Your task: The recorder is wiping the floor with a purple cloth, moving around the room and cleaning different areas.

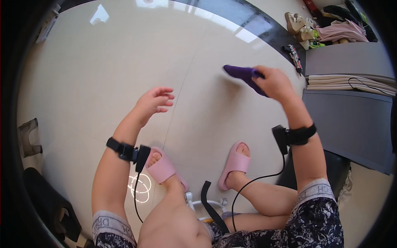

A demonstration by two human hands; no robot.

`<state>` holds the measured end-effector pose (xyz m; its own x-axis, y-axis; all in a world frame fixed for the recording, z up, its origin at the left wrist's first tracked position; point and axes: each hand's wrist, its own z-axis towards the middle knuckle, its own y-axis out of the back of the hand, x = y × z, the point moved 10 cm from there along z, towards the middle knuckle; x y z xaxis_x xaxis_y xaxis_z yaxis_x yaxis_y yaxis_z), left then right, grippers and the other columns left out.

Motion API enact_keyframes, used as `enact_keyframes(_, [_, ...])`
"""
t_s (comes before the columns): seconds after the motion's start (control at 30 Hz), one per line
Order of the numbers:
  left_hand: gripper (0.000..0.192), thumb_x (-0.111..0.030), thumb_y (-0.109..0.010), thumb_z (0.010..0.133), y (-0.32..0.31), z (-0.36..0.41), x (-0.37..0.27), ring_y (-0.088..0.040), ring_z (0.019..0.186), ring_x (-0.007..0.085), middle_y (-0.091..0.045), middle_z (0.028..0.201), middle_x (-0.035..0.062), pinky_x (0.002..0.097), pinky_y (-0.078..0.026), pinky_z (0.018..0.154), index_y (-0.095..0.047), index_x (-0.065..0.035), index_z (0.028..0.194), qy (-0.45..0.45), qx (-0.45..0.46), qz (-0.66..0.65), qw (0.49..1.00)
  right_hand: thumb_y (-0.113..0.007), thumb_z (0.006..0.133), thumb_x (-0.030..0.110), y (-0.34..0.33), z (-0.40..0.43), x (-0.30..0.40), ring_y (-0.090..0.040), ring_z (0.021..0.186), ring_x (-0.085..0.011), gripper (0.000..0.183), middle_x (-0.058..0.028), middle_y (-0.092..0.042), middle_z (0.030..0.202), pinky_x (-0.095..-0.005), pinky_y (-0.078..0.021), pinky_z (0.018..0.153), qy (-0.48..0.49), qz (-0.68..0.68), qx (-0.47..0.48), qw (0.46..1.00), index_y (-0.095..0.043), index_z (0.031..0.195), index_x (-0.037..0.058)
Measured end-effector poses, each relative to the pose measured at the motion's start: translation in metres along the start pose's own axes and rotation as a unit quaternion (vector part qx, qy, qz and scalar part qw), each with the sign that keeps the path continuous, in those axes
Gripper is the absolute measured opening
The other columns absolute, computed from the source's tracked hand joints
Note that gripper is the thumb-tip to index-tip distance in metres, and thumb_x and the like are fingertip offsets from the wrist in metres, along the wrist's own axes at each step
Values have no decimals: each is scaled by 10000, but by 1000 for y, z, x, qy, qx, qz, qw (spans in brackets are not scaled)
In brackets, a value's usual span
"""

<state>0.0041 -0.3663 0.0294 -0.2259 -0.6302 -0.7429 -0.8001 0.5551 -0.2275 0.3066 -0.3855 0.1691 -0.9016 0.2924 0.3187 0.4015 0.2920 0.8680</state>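
Observation:
A dark purple cloth item, perhaps a sock, (243, 74) is pinched between the fingers and thumb of my right hand (274, 83), above the pale tiled floor at the right. Its narrow end points left, and part of it is covered by my fingers. My left hand (156, 100) is held over the floor left of the centre, with its fingers apart and nothing in them. Each forearm wears a black strap with a small black device and a cable.
Pink slippers (162, 167) are on my feet. A grey cabinet (347, 121) stands at the right, with folded pale boards or cloths (344, 83) above it and shoes (297, 24) farther back. A small stool (30, 138) is at the far left, and a black chair (46, 198) at the lower left.

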Motion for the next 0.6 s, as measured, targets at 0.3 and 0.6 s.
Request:
enact_keyframes(0.3, [319, -144, -516, 882, 47, -4, 50, -594, 877, 108, -613, 1054, 47, 258, -476, 742, -552, -62, 1188, 36, -80, -27, 996, -483, 860, 176, -179, -50, -67, -653, 868, -328, 301, -127, -668, 948, -459, -506, 733, -67, -254, 139, 955, -535, 1142, 84])
enact_keyframes(0.6, [299, -94, -478, 868, 79, 2, 61, -600, 835, 108, -626, 1015, 43, 247, -464, 703, -563, -57, 1152, 42, -120, 61, 990, -534, 873, 390, -138, 7, -134, -224, 1355, -418, 675, -171, -261, 1496, -474, -207, 1124, -129, -86, -216, 964, -312, 1441, 101])
